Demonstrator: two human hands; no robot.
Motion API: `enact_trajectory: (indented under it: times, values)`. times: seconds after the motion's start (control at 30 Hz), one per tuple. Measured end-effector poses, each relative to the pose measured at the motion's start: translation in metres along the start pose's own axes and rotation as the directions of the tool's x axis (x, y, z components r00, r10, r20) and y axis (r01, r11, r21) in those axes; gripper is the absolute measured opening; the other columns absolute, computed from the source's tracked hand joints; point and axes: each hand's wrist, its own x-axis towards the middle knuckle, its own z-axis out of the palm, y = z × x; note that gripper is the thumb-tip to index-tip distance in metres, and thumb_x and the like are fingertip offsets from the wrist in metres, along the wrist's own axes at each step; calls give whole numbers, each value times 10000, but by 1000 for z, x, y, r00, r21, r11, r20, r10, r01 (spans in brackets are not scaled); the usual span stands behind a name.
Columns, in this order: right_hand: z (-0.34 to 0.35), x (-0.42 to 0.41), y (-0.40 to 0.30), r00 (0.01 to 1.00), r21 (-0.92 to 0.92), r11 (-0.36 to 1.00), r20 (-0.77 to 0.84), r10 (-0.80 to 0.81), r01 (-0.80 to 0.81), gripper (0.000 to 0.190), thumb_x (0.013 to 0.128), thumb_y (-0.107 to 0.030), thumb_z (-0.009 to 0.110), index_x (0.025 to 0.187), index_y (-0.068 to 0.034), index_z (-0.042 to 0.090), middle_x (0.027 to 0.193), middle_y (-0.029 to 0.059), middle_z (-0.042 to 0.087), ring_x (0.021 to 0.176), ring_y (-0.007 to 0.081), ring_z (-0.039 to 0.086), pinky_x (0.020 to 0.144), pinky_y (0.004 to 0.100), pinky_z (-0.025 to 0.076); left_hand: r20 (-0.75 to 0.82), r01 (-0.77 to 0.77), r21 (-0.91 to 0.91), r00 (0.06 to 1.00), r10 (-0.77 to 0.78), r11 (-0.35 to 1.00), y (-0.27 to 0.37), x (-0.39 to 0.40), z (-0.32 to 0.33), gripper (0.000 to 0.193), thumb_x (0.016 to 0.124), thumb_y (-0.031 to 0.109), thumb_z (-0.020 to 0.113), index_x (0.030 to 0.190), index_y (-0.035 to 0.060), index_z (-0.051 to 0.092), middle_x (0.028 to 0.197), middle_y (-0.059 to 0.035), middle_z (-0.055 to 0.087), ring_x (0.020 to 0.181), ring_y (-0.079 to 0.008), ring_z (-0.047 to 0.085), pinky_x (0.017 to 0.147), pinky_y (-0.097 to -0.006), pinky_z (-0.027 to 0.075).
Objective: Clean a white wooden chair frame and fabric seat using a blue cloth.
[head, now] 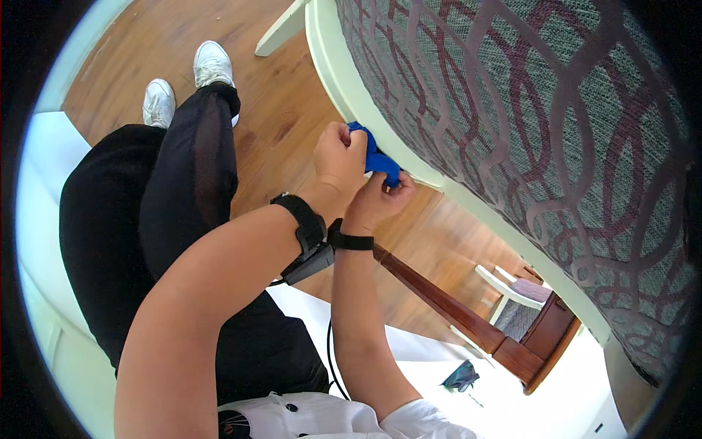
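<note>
A crumpled blue cloth [378, 162] is held between my two hands, close against the curved cream edge [343, 82] of a piece of furniture with patterned fabric. My left hand [341, 153] grips the upper end of the cloth, its fingers curled in. Just below and to the right, my right hand [381, 197] pinches the lower end between thumb and fingers. Both wrists carry black straps, and a dark device with a cable lies between them. How the cloth is folded behind the fingers cannot be seen.
Grey-green fabric [493, 110] with purple and maroon loops fills the right side. A cream leg [282, 30] stands on the wood floor [274, 115]. Brown wooden furniture [449, 304] and a white chair [510, 291] are at lower right. My legs stretch across the left.
</note>
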Motion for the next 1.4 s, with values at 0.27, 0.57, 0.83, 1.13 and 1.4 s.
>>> enact_trajectory:
  times: [0.27,0.57,0.83,1.13,1.4]
  values:
    - [-30,27,-1,999,31,999,-32,23,-22,234,762,131,468,951,-6,439,998,93,482,917,183,492,801,282,419,131,-178,196,979,154,964,-11,-41,11,224,772,130,594,875,0,443,818,-120,503,753,-225,524,681,-339,445]
    - [2,2,-10,961,-239,930,78,-267,278,211,727,-9,611,923,-11,532,891,134,549,836,278,536,741,363,443,28,-17,91,999,15,996,11,0,-8,220,816,115,504,980,-23,454,988,-223,464,920,-373,467,838,-417,389]
    - [53,-1,-64,790,-308,734,342,-508,606,247,707,-90,693,916,-42,571,859,108,581,768,283,576,646,344,467,-188,-29,-452,980,-63,891,39,77,-29,208,823,175,619,900,-17,598,752,-57,611,654,-132,556,589,-266,455]
    - [24,10,-53,804,-251,798,423,-418,548,283,675,-54,697,911,-42,541,826,133,562,765,330,560,647,389,459,-147,-227,28,962,229,973,25,25,-14,400,892,145,467,1282,62,442,1157,-218,415,1053,-353,445,913,-386,377]
    - [39,13,-65,728,-283,703,489,-480,653,242,706,-112,694,891,-46,553,826,123,574,744,316,572,615,365,469,-133,-262,-22,957,257,965,27,38,-20,437,869,76,474,1302,78,413,1173,-184,423,1045,-349,465,905,-384,388]
